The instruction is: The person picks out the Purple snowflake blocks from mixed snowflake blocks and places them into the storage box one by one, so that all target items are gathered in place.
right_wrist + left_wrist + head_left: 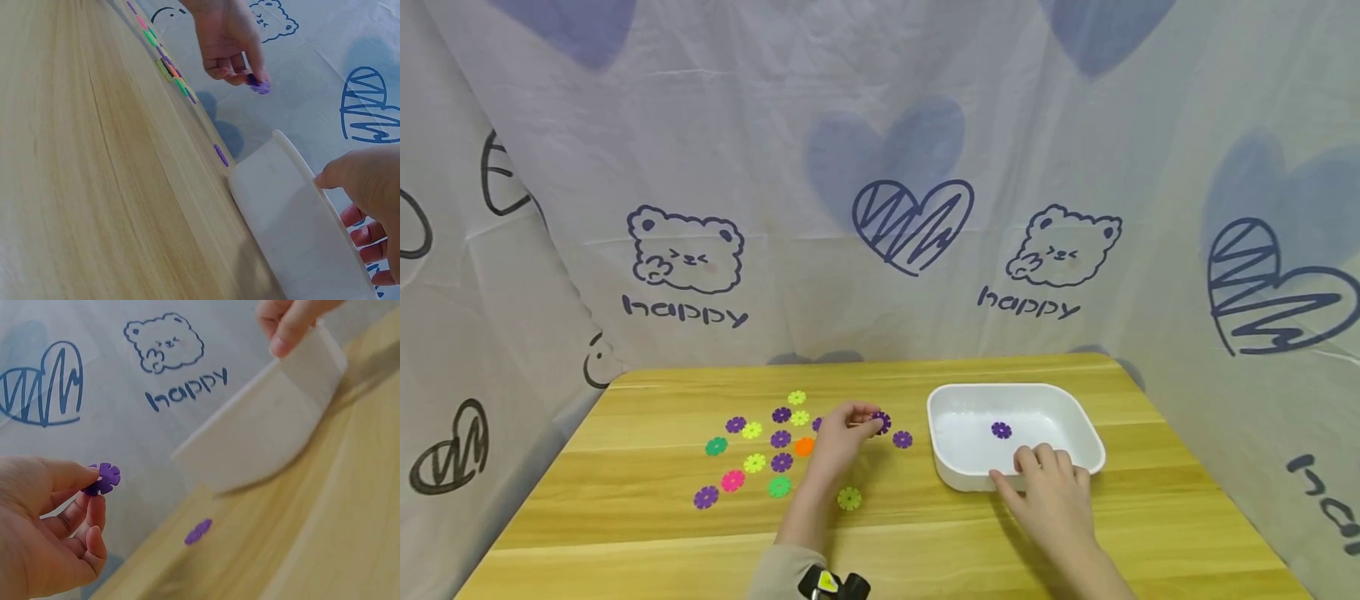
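My left hand [838, 442] pinches a purple snowflake disc [109, 479] between thumb and fingers, raised above the table left of the white plastic basin [958, 477]. My right hand [1054, 504] holds the basin's near rim, its thumb [334, 174] on the outer side and the fingers reaching over the inside. One purple disc [1001, 431] lies on the basin floor. Another purple disc [902, 439] rests on the table between the left hand and the basin.
Loose discs are spread over the left half of the wooden table [625, 492]: purple, yellow, a pink one [733, 481], an orange one [804, 447] and green ones. A yellow-green disc [849, 498] lies right of the left forearm. A printed white curtain [790, 250] surrounds the table.
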The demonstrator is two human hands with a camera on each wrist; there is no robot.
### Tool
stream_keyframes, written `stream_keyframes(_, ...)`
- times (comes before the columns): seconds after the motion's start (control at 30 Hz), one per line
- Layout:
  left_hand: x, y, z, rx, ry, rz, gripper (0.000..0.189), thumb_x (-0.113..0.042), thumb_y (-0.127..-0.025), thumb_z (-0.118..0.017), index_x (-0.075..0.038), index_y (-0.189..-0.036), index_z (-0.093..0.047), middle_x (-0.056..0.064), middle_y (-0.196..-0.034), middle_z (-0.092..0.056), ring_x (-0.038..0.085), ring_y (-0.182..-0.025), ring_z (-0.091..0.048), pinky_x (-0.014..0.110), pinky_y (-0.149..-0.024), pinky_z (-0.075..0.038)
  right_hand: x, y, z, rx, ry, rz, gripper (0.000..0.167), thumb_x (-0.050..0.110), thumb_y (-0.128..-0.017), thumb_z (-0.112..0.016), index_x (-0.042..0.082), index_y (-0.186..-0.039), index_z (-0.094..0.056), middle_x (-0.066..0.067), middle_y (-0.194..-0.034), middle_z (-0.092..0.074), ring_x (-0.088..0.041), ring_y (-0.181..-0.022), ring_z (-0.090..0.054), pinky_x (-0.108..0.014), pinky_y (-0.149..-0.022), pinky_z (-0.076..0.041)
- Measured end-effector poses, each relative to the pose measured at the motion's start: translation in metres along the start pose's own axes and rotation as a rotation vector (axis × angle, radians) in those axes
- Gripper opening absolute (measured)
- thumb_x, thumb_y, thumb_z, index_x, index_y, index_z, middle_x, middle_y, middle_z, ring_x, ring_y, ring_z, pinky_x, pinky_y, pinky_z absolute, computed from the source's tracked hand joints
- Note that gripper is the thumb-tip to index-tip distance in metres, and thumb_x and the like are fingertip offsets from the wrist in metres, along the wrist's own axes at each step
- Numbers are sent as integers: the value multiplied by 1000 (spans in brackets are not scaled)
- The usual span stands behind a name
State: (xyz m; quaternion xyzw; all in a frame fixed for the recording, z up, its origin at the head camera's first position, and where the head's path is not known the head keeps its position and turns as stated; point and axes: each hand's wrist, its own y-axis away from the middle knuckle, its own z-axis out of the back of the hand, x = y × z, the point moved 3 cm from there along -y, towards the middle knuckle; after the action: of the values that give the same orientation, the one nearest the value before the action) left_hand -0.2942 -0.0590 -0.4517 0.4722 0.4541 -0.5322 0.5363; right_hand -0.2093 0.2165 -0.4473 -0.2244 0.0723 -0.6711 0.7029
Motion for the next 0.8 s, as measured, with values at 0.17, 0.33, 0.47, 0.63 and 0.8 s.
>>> stream_keyframes(0.17, -16, -4, -9, 5, 48, 23, 28, -18, -92, -67, -7, -117, -64, 6, -103, -62, 16, -90, -61, 28, -79, -50, 0, 0, 0, -1, -1, -3, 35, 48, -86, -66, 15, -87, -55, -4, -92, -54, -29, -92, -48, -48, -80, -38)
stream_keyframes(0.33, -26, -10, -22, 29, 72, 27, 28, -20, -91, -68, -8, -116, -65, 4, -99, -62, 15, -89, -62, 25, -76, -51, 0, 0, 1, -1, 2, 1, 36, 48, -86, -67, 14, -87, -55, -4, -91, -54, -28, -91, -48, -48, -79, -38)
stream_keyframes(0.47, -32, -18, -35, 64, 93, 16, 28, -19, -91, -67, -7, -116, -65, 4, -97, -64, 16, -87, -64, 25, -74, -52, 0, 0, 1, -11, 4, 5, 36, 48, -86, -67, 14, -87, -55, -4, -91, -54, -28, -90, -48, -47, -79, -38)
stream_keyframes(0.63, -42, -27, -56, 110, 138, 30, 25, -14, -91, -67, -5, -114, -65, 2, -91, -68, 12, -80, -65, 23, -69, -51, 0, -1, 1, -18, 9, 6, 36, 48, -85, -67, 14, -87, -55, -4, -90, -54, -28, -89, -48, -47, -79, -38)
stream_keyframes(0.8, -49, -32, -79, 153, 206, 74, 21, -12, -92, -64, -4, -112, -65, 0, -84, -66, 9, -72, -61, 21, -64, -49, 0, 0, 1, -3, 12, 3, 36, 48, -86, -67, 14, -87, -56, -5, -91, -54, -28, -89, -48, -47, -79, -38)
